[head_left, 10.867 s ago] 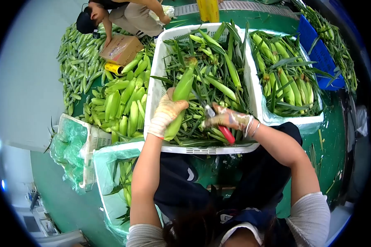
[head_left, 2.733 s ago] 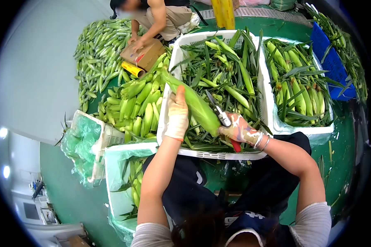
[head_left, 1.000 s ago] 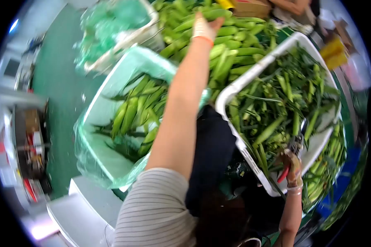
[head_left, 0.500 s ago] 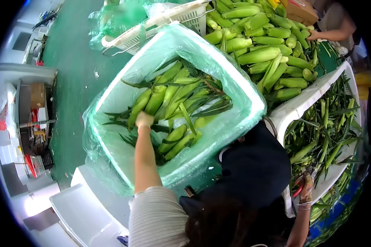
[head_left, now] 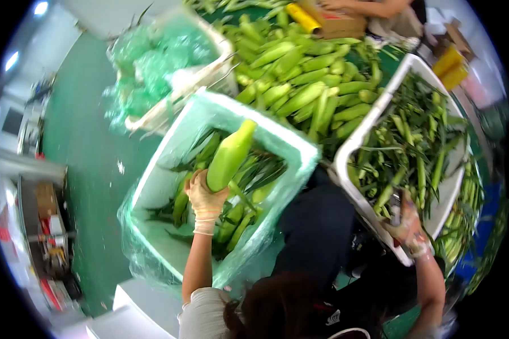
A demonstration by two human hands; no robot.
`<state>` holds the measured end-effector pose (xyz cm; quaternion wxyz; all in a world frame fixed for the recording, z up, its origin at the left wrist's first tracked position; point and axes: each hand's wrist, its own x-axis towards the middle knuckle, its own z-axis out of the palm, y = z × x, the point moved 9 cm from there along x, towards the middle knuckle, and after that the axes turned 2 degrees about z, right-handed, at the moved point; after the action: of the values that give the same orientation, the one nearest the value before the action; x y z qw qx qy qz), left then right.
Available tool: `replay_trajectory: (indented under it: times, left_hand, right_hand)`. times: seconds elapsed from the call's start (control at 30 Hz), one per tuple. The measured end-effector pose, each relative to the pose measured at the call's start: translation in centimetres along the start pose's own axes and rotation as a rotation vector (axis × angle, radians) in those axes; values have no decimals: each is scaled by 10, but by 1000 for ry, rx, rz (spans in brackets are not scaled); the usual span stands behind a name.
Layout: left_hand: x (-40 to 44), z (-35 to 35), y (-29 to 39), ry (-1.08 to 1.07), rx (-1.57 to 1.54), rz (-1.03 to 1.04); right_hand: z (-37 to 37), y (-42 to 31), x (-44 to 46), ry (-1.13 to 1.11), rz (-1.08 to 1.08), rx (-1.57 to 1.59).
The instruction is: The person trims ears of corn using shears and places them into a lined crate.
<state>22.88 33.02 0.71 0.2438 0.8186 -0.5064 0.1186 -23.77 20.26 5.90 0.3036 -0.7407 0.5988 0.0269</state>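
Note:
My left hand (head_left: 205, 195), in a pale glove, grips the lower end of a green ear of corn (head_left: 230, 155). The ear tilts upward over a foam box (head_left: 167, 138) lined with green plastic, where more unshelled ears (head_left: 229, 226) and long leaves lie. At the right, my right hand (head_left: 406, 223), in a stained glove, is closed around pruning shears (head_left: 396, 206). The shears are partly hidden by the fingers and sit over the near end of a white crate (head_left: 353, 144) full of cut leaves and stalks.
A heap of green ears (head_left: 305, 73) lies beyond the foam box. Upper left is a crate (head_left: 223, 48) with green plastic bags. At the top a person's arm (head_left: 373, 8) is by a cardboard box (head_left: 345, 26) and a yellow roll (head_left: 303, 18). More corn is at the far right.
My left hand has risen out of the foam box with an ear of corn in it. The view has turned and shifted right. My right hand still holds the shears.

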Motion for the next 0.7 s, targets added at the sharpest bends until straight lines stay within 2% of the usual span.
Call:
replay_trajectory:
  times: [0.07,0.1,0.13,0.2,0.27,0.33,0.4,0.43,0.53,0.57,0.6,0.67,0.7]
  left_hand:
    - [37,-3,62,31,-134,110]
    - [53,15,79,-88,-355,16]
    - [64,19,107,-107,-433,43]
    - [83,26,162,-153,-591,91]
    - [89,-19,245,-142,-404,410]
    - [83,-27,293,-162,-359,608]
    - [75,-18,323,-227,-400,703]
    - [73,-19,334,-232,-402,725]
    - [73,-18,368,-268,-319,807]
    - [77,-19,378,-266,-280,830]
    - [82,-18,387,-264,-239,854]
    - [96,-20,403,-172,-211,914]
    - [98,-19,412,-128,-238,994]
  right_hand:
    - [2,-16,2,123,-222,-27]
    - [-6,-24,0,158,-161,-9]
    - [-15,-33,0,188,-103,14]
    - [-30,-27,10,218,-161,188]
    - [-48,-18,8,154,-93,298]
    - [-65,-3,6,309,-213,332]
    - [-82,5,-4,322,-189,472]
    - [-85,9,-6,241,-170,523]
    - [-83,42,-7,336,-120,397]
    - [-60,67,2,317,-66,674]
    - [-66,72,-10,315,-25,630]
    - [-36,111,-7,96,165,817]
    - [-40,117,-8,147,84,934]
